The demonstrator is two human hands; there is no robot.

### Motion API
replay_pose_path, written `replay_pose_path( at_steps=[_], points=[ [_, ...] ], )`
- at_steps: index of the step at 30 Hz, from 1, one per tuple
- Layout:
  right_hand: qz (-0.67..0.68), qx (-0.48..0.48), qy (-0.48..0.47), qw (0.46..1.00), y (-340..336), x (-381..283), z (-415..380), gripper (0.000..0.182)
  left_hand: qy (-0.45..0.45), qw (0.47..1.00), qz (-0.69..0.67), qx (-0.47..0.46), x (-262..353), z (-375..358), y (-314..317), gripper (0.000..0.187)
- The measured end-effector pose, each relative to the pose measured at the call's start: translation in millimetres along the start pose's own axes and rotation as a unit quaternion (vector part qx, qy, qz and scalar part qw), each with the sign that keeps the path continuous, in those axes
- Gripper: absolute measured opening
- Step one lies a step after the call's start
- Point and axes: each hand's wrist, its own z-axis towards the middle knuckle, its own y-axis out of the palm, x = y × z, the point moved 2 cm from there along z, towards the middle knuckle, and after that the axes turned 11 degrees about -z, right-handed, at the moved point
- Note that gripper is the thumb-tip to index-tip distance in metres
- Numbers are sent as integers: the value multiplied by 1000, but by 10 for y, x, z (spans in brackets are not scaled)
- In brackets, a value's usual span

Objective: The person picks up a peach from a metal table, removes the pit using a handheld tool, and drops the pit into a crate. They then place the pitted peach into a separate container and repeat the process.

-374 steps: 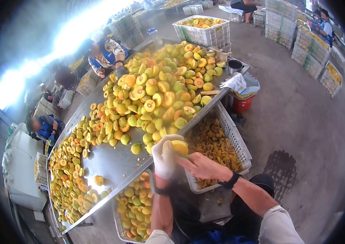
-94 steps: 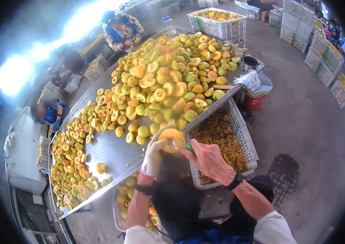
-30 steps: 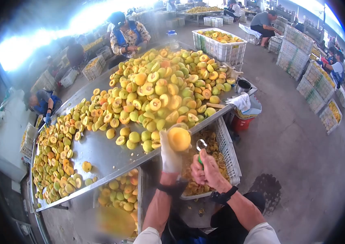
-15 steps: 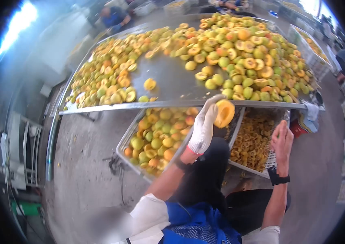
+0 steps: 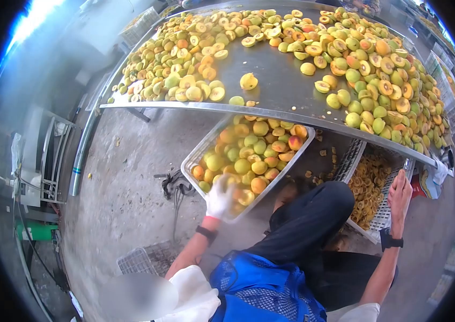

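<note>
My left hand (image 5: 219, 198), in a white glove, is at the near left corner of a white basket (image 5: 187, 163) of whole and cut yellow-green fruit (image 5: 242, 166). Its fingers are blurred over the fruit, so their grip is unclear. A halved fruit (image 5: 245, 197) lies beside them. My bare right hand (image 5: 400, 194) is closed on a slim metallic tool (image 5: 408, 164), held upright at the right beside a crate (image 5: 377, 232) of small brown-yellow pieces (image 5: 368, 185).
A metal table (image 5: 270, 80) with heaps of halved fruit (image 5: 383, 70) spans the top, its front edge above both containers. A grey crate (image 5: 133, 263) sits on the floor at lower left. My bent knee (image 5: 334, 198) is between basket and crate.
My left hand has moved down and left from the table edge to the basket; the halved fruit it held is no longer raised. The view has shifted. My right hand keeps its tool.
</note>
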Motion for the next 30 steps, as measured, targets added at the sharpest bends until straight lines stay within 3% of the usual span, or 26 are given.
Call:
replay_pose_path(
  at_steps=[1,3,5,7,9,11,13,14,16,17,19,21,23,26,28,30],
  points=[
    [0,-3,0,1000,-1,148,90,28,-26,999,-7,47,72,124,-140,50],
    [-129,90,-124,980,9,339,216,30,-29,997,37,63,8,398,-325,50],
    [-133,88,-90,983,26,368,229,29,-26,994,77,75,-171,614,-440,51],
    [-151,138,-160,966,42,534,324,50,42,967,215,128,-581,905,-430,52],
    [-114,119,-142,976,41,545,303,49,83,944,290,133,-1076,1069,-366,58],
    [-77,118,-123,982,35,431,205,48,90,925,350,115,-1187,1033,-325,61],
    [-217,123,-137,959,51,241,55,46,89,917,372,114,-1173,1009,-321,65],
    [-220,138,-131,957,72,74,-46,46,77,917,376,105,-1094,998,-325,66],
    [-5,46,-41,998,146,-215,-163,45,59,909,403,92,-1113,1029,-317,67],
    [-2,54,-41,998,131,-231,-154,45,57,899,426,84,-1179,1085,-297,67],
    [5,10,-33,999,131,-180,-138,34,35,910,408,64,-1006,1126,-347,60],
    [-16,50,-46,998,159,-103,-59,36,-47,923,381,36,-854,1226,-414,53],
    [-85,63,-110,988,186,-125,-13,38,-32,930,359,76,-669,1215,-439,47],
    [-136,69,-147,977,183,-380,-134,37,27,954,285,86,329,1072,-314,40],
    [-194,71,-179,962,187,-440,-169,34,120,983,125,65,1179,991,-109,33],
    [-212,66,-185,957,190,-476,-181,34,282,955,45,77,1653,1118,117,29]
  ],
)
